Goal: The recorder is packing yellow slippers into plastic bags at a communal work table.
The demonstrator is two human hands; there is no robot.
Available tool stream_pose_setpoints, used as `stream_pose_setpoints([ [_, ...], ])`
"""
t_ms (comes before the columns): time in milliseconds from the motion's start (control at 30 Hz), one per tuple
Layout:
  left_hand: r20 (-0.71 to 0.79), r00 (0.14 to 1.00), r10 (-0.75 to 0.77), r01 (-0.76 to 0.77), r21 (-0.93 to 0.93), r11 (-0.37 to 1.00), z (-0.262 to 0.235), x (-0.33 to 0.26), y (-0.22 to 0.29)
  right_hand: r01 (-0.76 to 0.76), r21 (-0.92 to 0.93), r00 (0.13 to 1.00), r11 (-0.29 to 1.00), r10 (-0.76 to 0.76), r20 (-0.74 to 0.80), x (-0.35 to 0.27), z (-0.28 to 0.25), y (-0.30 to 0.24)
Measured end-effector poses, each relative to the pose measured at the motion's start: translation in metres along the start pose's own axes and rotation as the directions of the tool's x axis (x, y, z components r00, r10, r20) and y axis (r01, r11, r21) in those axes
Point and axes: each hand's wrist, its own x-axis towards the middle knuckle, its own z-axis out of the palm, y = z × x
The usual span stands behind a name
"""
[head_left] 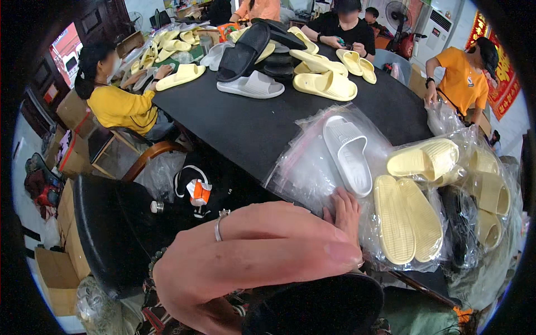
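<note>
My left hand [251, 245], wearing a ring, looms large in front, its fingers stretched to the right and the thumb apart below. Nothing shows in its grip. Beyond its fingertips my right hand [347, 215] lies with outstretched fingers on a clear plastic bag [304, 162], beside the near end of a white slide slipper [347, 153]. The right wrist is hidden behind my left hand. That slipper lies on top of flat bags. Right of my hands, a bagged pair of pale yellow slippers [395, 220] lies sole up.
More bagged slippers [491, 192] crowd the right side. Across the black table [223, 120] stands a pile of loose yellow, black and grey slippers [262, 72]. Several people sit or stand around it. A black chair [120, 234] and cardboard boxes [58, 268] are at left.
</note>
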Motion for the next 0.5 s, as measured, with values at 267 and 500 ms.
stream_pose_setpoints([
  [267,-0.021,0.999,0.026,-0.026,-0.005,1.0,0.001,0.001,0.001,0.026,0.012,1.0,1.0,-0.025,-0.015,0.003,0.001,0.001],
  [500,0.18,0.983,-0.043,0.061,-0.095,0.994,-0.013,0.007,0.009,0.024,0.011,0.999,1.0,-0.024,-0.022,0.003,-0.001,0.001],
])
